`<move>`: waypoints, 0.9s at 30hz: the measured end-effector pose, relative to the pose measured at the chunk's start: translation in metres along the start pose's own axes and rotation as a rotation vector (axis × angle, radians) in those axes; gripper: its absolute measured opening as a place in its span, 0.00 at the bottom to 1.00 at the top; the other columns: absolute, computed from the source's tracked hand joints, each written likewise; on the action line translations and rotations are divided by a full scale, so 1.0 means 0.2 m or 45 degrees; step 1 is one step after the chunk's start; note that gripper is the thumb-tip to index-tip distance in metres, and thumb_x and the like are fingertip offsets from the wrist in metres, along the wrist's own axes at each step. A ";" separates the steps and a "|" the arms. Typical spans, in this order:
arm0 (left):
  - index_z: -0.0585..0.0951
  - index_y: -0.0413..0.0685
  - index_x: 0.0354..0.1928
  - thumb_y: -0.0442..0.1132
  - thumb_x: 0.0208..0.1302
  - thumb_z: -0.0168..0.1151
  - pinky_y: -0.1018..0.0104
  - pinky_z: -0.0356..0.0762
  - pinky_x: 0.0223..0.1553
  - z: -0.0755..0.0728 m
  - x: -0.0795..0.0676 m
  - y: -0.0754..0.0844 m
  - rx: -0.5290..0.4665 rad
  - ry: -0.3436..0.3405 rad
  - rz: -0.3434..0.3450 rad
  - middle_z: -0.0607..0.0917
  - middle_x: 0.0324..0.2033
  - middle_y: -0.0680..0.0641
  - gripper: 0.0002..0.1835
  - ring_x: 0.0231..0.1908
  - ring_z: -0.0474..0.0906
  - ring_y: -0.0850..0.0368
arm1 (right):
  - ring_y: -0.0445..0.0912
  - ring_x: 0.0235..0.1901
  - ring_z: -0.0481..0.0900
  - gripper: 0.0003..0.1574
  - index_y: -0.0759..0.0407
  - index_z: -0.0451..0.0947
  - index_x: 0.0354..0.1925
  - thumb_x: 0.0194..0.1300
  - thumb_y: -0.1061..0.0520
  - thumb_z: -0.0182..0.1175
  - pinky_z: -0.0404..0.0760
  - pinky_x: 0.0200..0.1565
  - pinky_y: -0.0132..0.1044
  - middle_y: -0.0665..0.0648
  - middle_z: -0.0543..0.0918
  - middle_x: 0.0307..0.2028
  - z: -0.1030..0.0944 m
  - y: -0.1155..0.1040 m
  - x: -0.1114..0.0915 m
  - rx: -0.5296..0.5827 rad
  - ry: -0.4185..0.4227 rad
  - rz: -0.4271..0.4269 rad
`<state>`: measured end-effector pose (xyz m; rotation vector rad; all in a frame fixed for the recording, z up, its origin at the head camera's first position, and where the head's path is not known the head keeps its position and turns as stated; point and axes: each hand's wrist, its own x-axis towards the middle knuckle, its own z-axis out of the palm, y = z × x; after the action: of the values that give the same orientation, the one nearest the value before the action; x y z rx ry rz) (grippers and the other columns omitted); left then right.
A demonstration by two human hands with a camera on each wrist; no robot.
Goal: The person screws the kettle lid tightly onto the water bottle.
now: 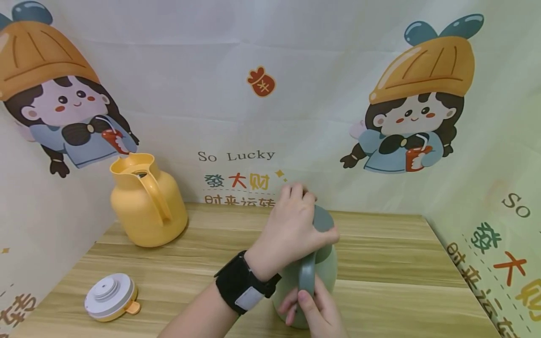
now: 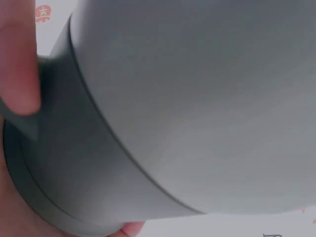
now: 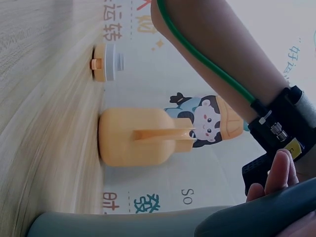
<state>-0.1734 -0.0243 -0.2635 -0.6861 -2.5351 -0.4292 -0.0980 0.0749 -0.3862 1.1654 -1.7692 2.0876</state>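
A green thermos jug [image 1: 328,272] stands on the table in front of me, its body partly behind my hands. My left hand [image 1: 289,227] lies over the top, gripping the dark green lid [image 1: 324,218] with fingers on the far side and thumb on the near right. In the left wrist view, the jug's dark neck [image 2: 79,158] and paler body [image 2: 207,108] fill most of the picture, with a finger [image 2: 19,64] beside the neck. Lower down, my right hand [image 1: 323,312] holds the curved handle [image 1: 307,274], which also appears in the right wrist view.
At the back left stands a yellow thermos jug [image 1: 148,211] with an uncovered mouth. Nearer on the left, a yellow lid [image 1: 111,296] lies with its grey underside up. A printed cloth [image 1: 313,117] hangs behind the wooden table [image 1: 393,263] and along its sides.
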 end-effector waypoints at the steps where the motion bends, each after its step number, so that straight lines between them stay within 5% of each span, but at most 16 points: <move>1: 0.76 0.43 0.37 0.60 0.43 0.58 0.63 0.66 0.42 0.00 0.00 0.00 -0.017 -0.005 0.013 0.68 0.40 0.47 0.28 0.45 0.60 0.51 | 0.52 0.19 0.75 0.17 0.75 0.55 0.55 0.69 0.74 0.30 0.77 0.23 0.41 0.69 0.77 0.26 0.00 0.00 0.00 0.001 0.001 0.009; 16: 0.75 0.43 0.46 0.57 0.42 0.59 0.66 0.68 0.43 0.01 0.02 -0.07 -0.108 -0.052 0.229 0.69 0.48 0.48 0.31 0.49 0.61 0.54 | 0.49 0.20 0.76 0.25 0.71 0.47 0.65 0.70 0.72 0.31 0.77 0.24 0.41 0.65 0.78 0.27 0.00 -0.02 0.00 0.006 0.020 0.064; 27: 0.74 0.49 0.50 0.54 0.43 0.59 0.69 0.67 0.45 0.03 0.06 -0.17 -0.340 -0.157 0.460 0.68 0.52 0.53 0.30 0.53 0.59 0.59 | 0.55 0.19 0.74 0.27 0.69 0.45 0.67 0.71 0.71 0.30 0.78 0.25 0.41 0.65 0.78 0.28 0.00 -0.01 0.00 0.042 0.002 0.019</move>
<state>-0.2030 -0.0441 -0.2681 -1.2795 -2.4130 -0.6164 -0.0959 0.0758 -0.3845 1.1621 -1.7547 2.1340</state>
